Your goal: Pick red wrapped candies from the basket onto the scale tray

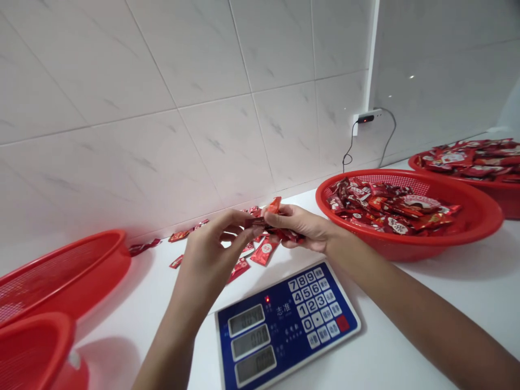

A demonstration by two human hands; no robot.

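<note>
Nearest the camera, at the desk's lower left corner, a red plastic basin [28, 352] shows only its rim and outer wall, with its inside out of sight. Just behind it, a red mesh basket [60, 276] stands along the left edge of the white desk [138, 303]. The left hand [215, 254] and right hand [300, 227] meet in the air above the middle of the desk, their fingers [231, 219] curled and pinching a small bunch of red foil packets [280, 227], held up where both hands can work on it. Below them, a blue-faced electronic scale [284, 325] turns its keypad and three readouts toward the person, within easy sight. Loose packets [264, 252] lie scattered behind it, near the back edge below the tiled wall [203, 81]. To the right, a round red basket [479, 216] holds a heap of similar packets, and another red basket [504, 197] piled with more sits toward the far right corner.
</note>
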